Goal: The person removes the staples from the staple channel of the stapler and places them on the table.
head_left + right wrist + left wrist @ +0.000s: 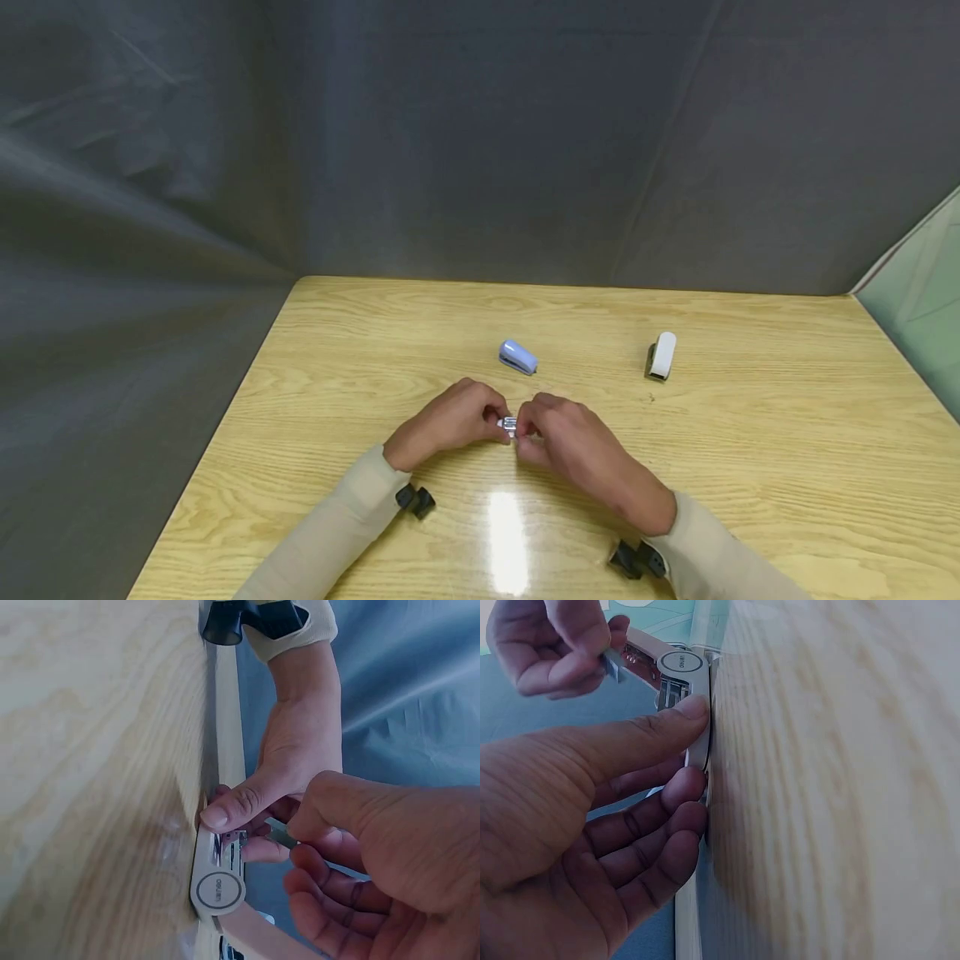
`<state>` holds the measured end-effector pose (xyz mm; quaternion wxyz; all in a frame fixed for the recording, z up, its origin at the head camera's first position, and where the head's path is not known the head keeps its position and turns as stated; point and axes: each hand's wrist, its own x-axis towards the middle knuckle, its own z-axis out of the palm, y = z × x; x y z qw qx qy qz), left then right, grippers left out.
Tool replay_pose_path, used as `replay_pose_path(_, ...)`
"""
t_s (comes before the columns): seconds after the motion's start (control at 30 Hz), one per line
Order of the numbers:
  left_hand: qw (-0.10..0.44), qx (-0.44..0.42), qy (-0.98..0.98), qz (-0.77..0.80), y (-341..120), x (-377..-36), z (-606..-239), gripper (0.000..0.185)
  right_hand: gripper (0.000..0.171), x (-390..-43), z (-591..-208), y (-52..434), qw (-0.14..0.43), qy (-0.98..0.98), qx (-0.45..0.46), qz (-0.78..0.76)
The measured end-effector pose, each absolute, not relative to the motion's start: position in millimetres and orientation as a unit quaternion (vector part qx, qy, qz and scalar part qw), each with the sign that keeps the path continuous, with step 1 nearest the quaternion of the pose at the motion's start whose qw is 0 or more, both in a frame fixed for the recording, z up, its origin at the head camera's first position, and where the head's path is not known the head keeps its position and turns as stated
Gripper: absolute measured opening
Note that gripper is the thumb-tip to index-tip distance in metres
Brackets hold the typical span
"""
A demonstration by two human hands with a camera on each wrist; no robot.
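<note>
Low over the table, between both hands, is a small pale stapler (pixel 684 664) folded open at its round hinge, its metal staple channel (pixel 234 851) exposed. My left hand (pixel 461 417) grips its body, the thumb lying along the side in the left wrist view. Close by, my right hand (pixel 570 437) pinches a short grey metal strip, apparently staples (pixel 281 834), between thumb and forefinger. That strip (pixel 613 666) is held apart from the channel in the left wrist view. In the head view the hands cover most of the stapler.
Beyond the hands lies a light blue stapler (pixel 517 357) on the wooden table (pixel 375 333). A white stapler (pixel 663 357) stands further right. Dark sheeting (pixel 480 150) rises behind the table's back edge and on the left. Black camera mounts (pixel 415 500) sit at both wrists.
</note>
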<state>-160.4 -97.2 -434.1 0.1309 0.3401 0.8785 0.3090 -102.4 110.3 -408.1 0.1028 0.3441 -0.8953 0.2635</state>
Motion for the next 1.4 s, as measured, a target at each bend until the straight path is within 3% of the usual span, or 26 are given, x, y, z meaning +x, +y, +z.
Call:
replay_pose_path(0.47, 0.146, 0.325, 0.880, 0.314, -96.9, -157.7, -433.0, 0.012, 0.020, -82.9, -421.6, 124.1, 0.105, -0.876, 0.395, 0.257)
replay_pose_path(1.4, 0.145, 0.327, 0.879, 0.315, -96.4, -158.5, -433.1, 0.015, 0.021, -68.0, -439.9, 134.6, 0.077, -0.868, 0.405, 0.275)
